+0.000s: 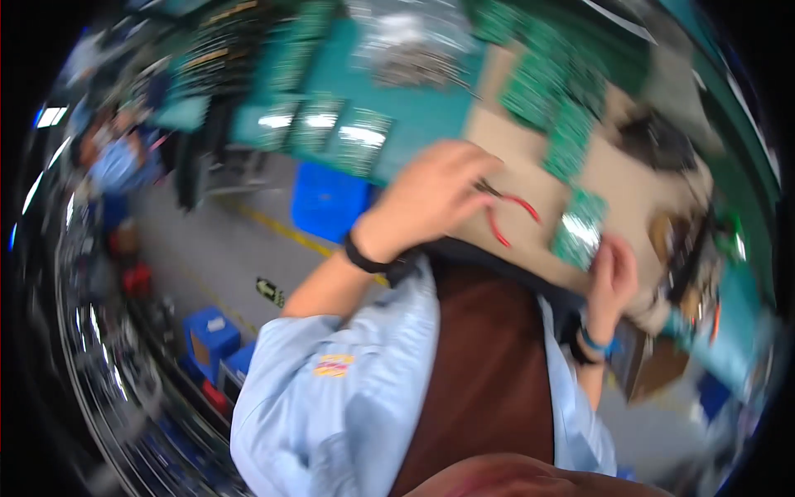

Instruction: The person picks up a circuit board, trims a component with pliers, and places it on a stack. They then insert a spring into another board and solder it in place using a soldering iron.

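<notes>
My left hand (439, 192) is over the near edge of the brown mat (517, 161), fingers curled around the jaw end of small red-handled pliers (515, 209). The pliers' two handles spread toward the lower right, away from my palm. Blur hides the exact grip of the fingertips. To the right, my right hand (614, 273) pinches the lower right edge of a green circuit board (580, 229). Light glares off the board's surface. Just beyond it on the mat lies another green board (568, 141).
Several green boards (534, 87) are grouped at the far right of the mat. Three shiny boards (364, 137) line the left table edge. A clear bag of small metal parts (418, 65) is at the back. Below the edge is a blue bin (330, 201); another person (124, 157) is far left.
</notes>
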Demonstrator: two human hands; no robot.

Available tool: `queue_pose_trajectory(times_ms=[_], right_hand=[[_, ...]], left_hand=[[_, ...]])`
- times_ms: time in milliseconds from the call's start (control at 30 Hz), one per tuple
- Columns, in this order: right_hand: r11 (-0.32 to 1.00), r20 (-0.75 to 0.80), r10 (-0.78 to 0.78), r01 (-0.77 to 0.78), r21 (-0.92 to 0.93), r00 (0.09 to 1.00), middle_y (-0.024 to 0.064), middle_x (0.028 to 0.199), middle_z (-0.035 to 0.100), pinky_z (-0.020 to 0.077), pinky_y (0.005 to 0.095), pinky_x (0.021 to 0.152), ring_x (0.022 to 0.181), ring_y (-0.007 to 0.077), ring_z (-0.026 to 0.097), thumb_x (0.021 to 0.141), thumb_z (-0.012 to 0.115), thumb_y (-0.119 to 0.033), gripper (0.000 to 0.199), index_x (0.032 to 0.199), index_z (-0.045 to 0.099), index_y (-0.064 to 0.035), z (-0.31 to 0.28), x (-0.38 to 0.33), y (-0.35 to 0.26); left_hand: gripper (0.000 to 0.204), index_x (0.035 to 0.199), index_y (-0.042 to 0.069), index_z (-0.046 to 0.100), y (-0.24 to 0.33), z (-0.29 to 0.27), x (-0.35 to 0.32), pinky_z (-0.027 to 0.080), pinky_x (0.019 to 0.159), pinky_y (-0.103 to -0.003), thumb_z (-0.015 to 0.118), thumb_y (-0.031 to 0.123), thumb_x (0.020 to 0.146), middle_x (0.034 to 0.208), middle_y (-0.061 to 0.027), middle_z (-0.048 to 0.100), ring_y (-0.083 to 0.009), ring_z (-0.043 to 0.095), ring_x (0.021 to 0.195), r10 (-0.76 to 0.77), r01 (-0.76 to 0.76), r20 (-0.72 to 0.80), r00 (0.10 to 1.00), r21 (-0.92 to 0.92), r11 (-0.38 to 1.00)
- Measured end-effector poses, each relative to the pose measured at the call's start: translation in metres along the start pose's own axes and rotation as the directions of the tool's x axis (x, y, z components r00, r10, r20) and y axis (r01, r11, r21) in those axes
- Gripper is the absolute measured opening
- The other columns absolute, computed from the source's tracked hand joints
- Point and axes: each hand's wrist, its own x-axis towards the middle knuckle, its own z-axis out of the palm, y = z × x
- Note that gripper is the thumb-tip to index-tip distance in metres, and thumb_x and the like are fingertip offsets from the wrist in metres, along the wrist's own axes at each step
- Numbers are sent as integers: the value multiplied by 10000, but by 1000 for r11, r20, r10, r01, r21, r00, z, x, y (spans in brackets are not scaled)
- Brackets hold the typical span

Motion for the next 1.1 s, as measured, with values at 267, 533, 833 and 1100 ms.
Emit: queue_pose_trajectory(times_ms=[267, 533, 833, 1100], right_hand=[[999, 37, 20, -22, 31, 999, 34, 926, 657, 493, 220, 707, 787, 80, 593, 1020, 559, -1, 180, 1176, 643, 33, -2, 2, -2], [997, 40, 41, -43, 68, 998, 28, 893, 670, 513, 218, 703, 780, 68, 604, 992, 578, 22, 175, 1136, 678, 29, -8, 0, -1], [999, 50, 18, -19, 30, 999, 25, 907, 647, 499, 224, 710, 792, 78, 599, 1026, 557, -8, 179, 1180, 638, 36, -7, 2, 0], [997, 18, 16, -18, 72, 1000, 12, 904, 641, 485, 222, 690, 777, 71, 584, 1036, 557, -33, 175, 1180, 642, 21, -4, -1, -1]], left_hand=[[461, 1179, 90, 693, 1, 21, 21, 485, 999, -455, 813, 168, 741, 1249, -94, 629, -338, 563, 1206, 67, -86, 199, 978, 92, 992], [269, 1014, 84, 723, -12, 17, 12, 488, 969, -441, 799, 145, 763, 1193, -79, 655, -322, 589, 1177, 14, -43, 139, 990, 210, 977], [285, 1070, 74, 708, -17, 1, 5, 486, 970, -439, 786, 144, 804, 1169, -100, 662, -333, 601, 1146, -107, 94, 37, 994, 259, 961], [389, 1211, 84, 657, -7, -2, 15, 482, 978, -451, 756, 165, 844, 1173, -116, 649, -344, 596, 1126, -36, 20, 78, 996, 190, 982]])
